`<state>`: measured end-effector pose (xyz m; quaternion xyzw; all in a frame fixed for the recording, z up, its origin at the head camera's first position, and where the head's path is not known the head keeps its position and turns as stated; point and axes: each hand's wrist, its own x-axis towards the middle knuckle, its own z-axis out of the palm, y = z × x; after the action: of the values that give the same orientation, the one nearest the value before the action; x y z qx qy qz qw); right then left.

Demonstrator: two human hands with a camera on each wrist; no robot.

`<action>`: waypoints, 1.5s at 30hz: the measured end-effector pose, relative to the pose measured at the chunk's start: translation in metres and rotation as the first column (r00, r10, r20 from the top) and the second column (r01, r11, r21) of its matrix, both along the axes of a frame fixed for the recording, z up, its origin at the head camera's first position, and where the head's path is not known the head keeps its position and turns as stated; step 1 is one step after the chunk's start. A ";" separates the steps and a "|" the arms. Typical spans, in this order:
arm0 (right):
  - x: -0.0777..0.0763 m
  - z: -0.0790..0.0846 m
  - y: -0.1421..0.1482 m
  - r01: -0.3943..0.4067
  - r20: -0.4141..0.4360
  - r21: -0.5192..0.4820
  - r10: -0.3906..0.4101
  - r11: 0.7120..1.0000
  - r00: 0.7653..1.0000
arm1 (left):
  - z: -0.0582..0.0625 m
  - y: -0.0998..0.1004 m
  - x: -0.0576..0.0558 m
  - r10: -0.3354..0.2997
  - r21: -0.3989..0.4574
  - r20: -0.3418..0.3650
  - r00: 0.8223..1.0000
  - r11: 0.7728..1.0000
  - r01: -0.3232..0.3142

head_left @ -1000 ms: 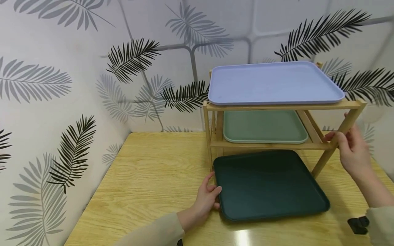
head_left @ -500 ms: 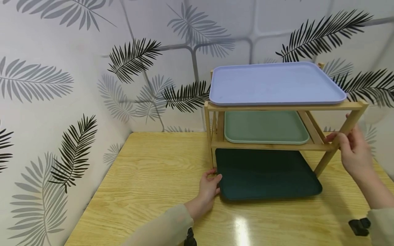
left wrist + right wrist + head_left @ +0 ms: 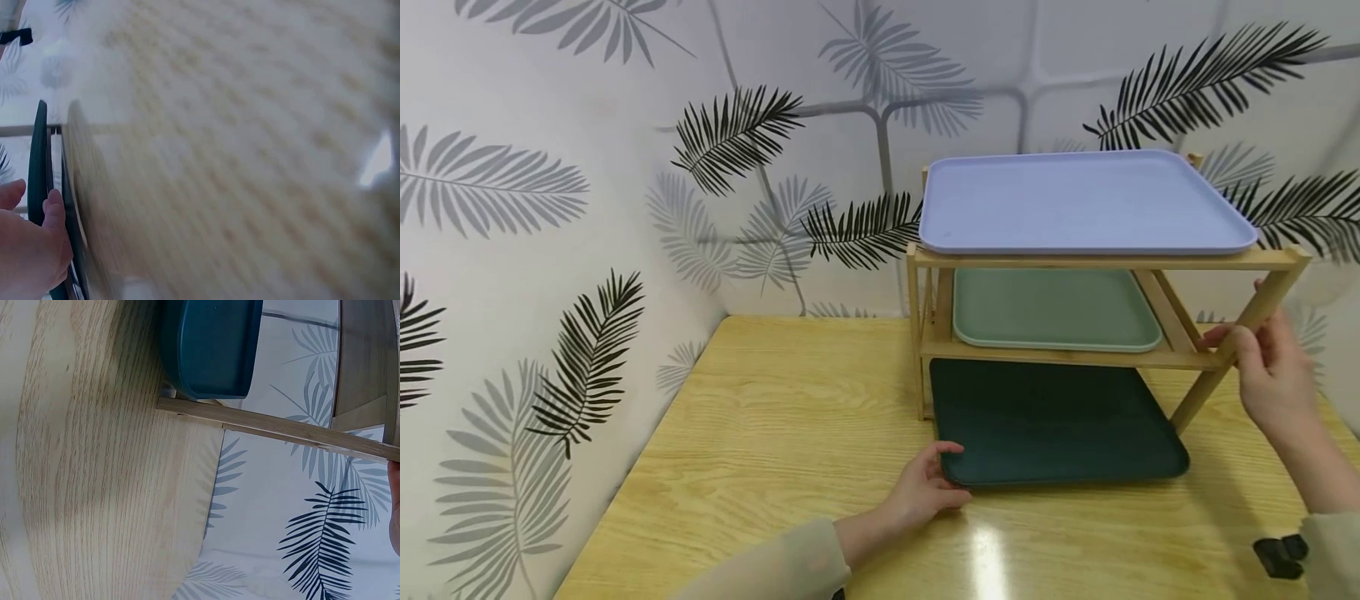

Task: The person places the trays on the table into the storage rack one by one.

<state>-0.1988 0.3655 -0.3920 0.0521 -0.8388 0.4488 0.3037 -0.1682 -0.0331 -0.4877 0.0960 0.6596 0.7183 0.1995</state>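
Note:
A dark green tray (image 3: pixel 1060 425) lies at the bottom of a three-level wooden rack (image 3: pixel 1105 262), its front part jutting out. My left hand (image 3: pixel 921 493) grips the tray's front left corner, one finger over the rim and the thumb low at the front. In the left wrist view, fingers of the left hand (image 3: pixel 31 250) lie on both sides of the tray's edge (image 3: pixel 37 156). My right hand (image 3: pixel 1276 375) holds the rack's right front leg near the middle level. Only a sliver of the right hand (image 3: pixel 395 509) shows beside the rack leg (image 3: pixel 275 425) in the right wrist view.
On the rack's top level sits a lilac tray (image 3: pixel 1086 204); a light green tray (image 3: pixel 1054 308) is on the middle level. The wooden table (image 3: pixel 760 425) stretches left of the rack. A leaf-patterned wall (image 3: pixel 602 125) stands behind and at the left.
The dark green tray has slid back, deeper under the rack. My left hand has moved from its left side to its front left corner. The right hand keeps its hold on the leg.

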 end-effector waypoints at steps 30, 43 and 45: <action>-0.002 0.000 0.003 0.042 0.015 0.044 -0.043 0.998 0.999 | 0.008 -0.004 -0.045 -0.064 -0.289 -0.167 0.984 0.957 0.013; -0.003 0.000 0.004 0.026 0.016 0.028 -0.027 0.999 1.000 | -0.006 0.010 -0.068 0.052 -0.192 -0.103 0.993 0.979 -0.071; -0.003 0.000 0.004 0.020 0.013 0.024 -0.021 0.999 1.000 | -0.006 0.012 -0.069 0.070 -0.187 -0.104 0.992 0.978 -0.089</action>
<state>-0.2019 0.3698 -0.3921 0.0442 -0.8466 0.4358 0.3021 -0.2371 -0.0209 -0.4934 0.0845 0.7378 0.6534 0.1469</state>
